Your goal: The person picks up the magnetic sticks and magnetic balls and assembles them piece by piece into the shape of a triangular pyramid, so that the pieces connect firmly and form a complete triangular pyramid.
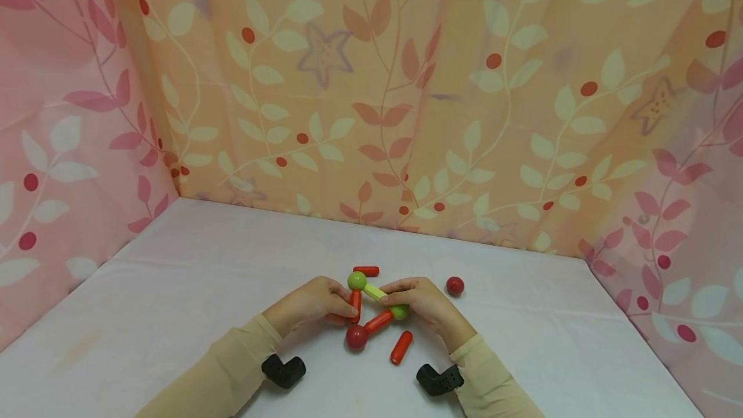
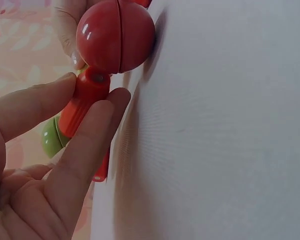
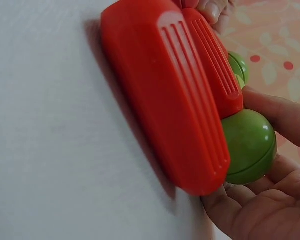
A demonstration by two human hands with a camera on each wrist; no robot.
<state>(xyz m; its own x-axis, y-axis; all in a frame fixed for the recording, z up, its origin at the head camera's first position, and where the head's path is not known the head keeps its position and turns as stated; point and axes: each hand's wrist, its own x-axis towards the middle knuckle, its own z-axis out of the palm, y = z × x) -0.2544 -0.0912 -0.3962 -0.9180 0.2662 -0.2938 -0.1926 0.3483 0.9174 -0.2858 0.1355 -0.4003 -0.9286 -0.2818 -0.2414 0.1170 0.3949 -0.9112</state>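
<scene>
A frame of rods and balls lies between the hands. My left hand [image 1: 313,302] pinches a red rod [image 1: 356,305] between thumb and fingers. One end of that rod is at a green ball [image 1: 356,280]; in the left wrist view, its holed end lies close to a red ball [image 2: 115,37]. My right hand [image 1: 426,305] grips a second green ball [image 3: 250,145], partly hidden by the fingers in the head view. From this ball a yellow-green rod [image 1: 374,291] reaches to the first green ball, and another red rod [image 1: 379,322] reaches to the red ball.
A loose red rod [image 1: 401,348] lies on the white table [image 1: 203,257] in front of the right hand. Another red rod [image 1: 366,271] lies behind the frame. A separate red ball [image 1: 455,286] sits to the right. Patterned curtains [image 1: 325,115] stand behind and at both sides.
</scene>
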